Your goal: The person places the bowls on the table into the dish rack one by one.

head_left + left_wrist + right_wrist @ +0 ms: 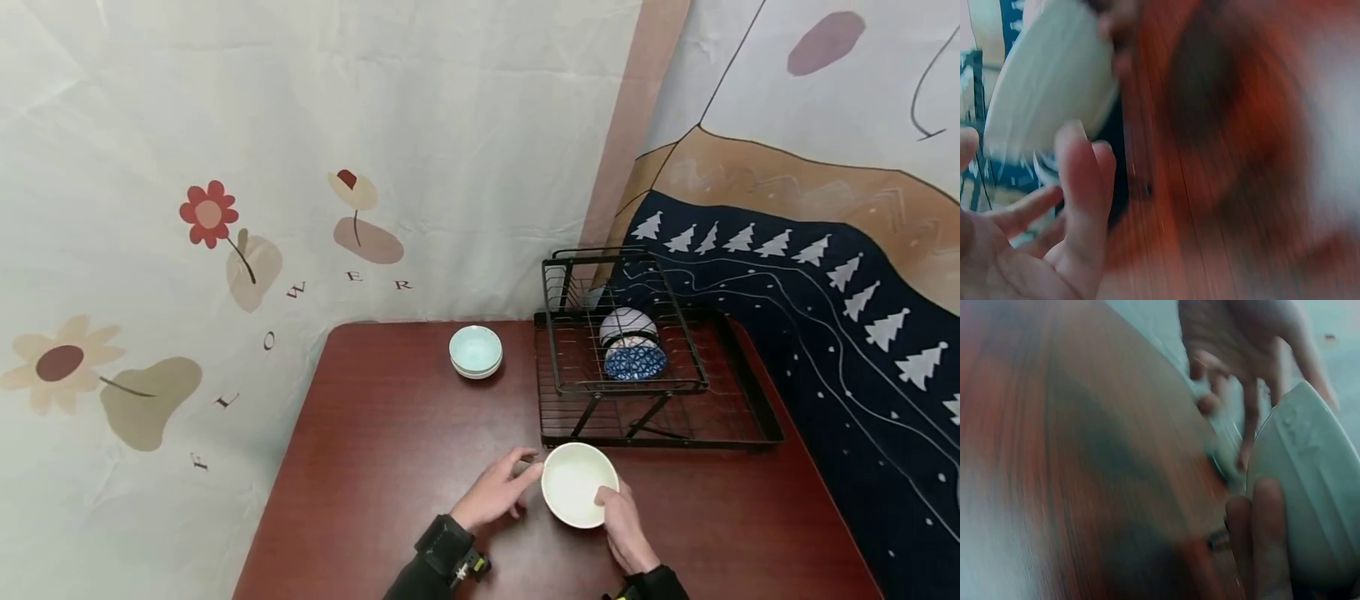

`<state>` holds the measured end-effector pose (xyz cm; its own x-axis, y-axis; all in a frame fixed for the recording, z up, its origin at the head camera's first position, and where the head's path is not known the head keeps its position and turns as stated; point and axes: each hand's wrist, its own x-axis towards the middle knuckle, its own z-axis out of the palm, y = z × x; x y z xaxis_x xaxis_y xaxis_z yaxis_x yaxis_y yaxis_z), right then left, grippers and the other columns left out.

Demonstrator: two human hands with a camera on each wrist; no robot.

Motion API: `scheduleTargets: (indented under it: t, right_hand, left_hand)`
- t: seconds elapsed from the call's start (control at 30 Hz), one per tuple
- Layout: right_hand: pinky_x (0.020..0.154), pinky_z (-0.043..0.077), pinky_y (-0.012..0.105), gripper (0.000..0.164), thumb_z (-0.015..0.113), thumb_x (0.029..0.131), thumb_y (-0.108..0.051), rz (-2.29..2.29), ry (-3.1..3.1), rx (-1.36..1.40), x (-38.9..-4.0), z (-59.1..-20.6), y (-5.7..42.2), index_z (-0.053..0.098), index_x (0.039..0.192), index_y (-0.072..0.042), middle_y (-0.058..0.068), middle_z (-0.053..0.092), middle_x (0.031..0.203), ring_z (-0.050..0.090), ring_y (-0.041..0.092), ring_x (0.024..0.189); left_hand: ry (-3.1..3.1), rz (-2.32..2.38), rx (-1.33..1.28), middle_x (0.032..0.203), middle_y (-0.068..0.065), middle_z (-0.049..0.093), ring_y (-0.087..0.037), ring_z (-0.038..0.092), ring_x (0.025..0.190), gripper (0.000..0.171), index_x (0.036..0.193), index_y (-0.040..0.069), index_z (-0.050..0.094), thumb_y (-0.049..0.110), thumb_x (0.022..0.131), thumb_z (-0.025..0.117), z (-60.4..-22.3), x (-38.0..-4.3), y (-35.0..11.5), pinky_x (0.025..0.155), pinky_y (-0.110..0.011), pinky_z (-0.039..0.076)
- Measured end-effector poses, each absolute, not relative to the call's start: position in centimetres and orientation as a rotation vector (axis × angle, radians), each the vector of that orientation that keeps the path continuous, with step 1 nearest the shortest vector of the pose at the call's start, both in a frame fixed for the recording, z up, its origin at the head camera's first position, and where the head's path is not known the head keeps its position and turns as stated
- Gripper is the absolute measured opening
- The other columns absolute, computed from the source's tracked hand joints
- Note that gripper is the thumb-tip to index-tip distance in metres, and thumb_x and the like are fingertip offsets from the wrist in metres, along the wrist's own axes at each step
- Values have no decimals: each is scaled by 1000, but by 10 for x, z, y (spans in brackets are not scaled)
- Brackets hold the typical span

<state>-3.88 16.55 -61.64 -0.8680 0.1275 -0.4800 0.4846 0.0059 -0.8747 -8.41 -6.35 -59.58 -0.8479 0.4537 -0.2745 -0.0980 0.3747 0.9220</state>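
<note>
A cream-white bowl (573,479) is held above the table's front part, its inside turned up to the head camera. My right hand (624,525) grips its right side, thumb over the rim and fingers against the outside, as the right wrist view also shows on the bowl's wall (1313,487). Just left of the bowl is my left hand (495,492), its fingers spread and reaching toward the rim. In the left wrist view, that hand's thumb (1082,181) stands in front of the blurred bowl (1054,81); whether it touches cannot be told.
A black two-tier wire dish rack (622,437) stands at the back right. Inside it are a blue-patterned bowl (635,363) and a whitish one (626,323) behind it. Small pale-blue stacked bowls (476,350) sit near the back edge of the reddish-brown table (375,433).
</note>
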Motion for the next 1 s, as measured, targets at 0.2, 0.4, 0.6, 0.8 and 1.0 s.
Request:
scheduleTargets:
  t: [0.2,0.4,0.6,0.8,1.0]
  right_hand:
    - [78,55,19,80,36,91,6,-1984,1989,717,-32,-617,210,14,166,21,51,39,153,67,8,96]
    - [80,50,10,76,38,92,8,-2023,2070,838,-18,-618,259,20,164,21,25,67,125,59,-11,89]
    - [78,52,7,75,37,92,9,-2093,2079,956,-7,-624,292,20,164,21,-19,65,99,60,-13,86]
    - [74,51,8,74,40,92,8,-2071,2109,1007,-4,-627,303,24,163,21,-20,64,91,60,-11,80]
    - [67,56,14,76,39,95,6,-1840,2293,1022,-12,-613,314,24,169,11,48,50,148,57,-14,76]
  left_hand:
    - [2514,1285,364,136,-16,76,-31,76,108,52,149,5,62,37,108,71,-613,-101,-116,93,-46,63]
    - [2888,937,275,152,-21,67,-52,55,145,79,152,7,63,41,87,92,-635,-101,-166,118,-81,40]
    - [2845,790,180,174,-22,44,-53,29,165,118,167,15,48,49,69,104,-650,-97,-184,128,-84,17]
    - [2828,688,156,179,-19,38,-50,25,168,127,170,18,45,48,64,107,-652,-97,-182,131,-82,15]
    - [2813,665,157,180,-18,36,-49,24,169,128,172,19,42,50,65,106,-657,-96,-181,132,-81,14]
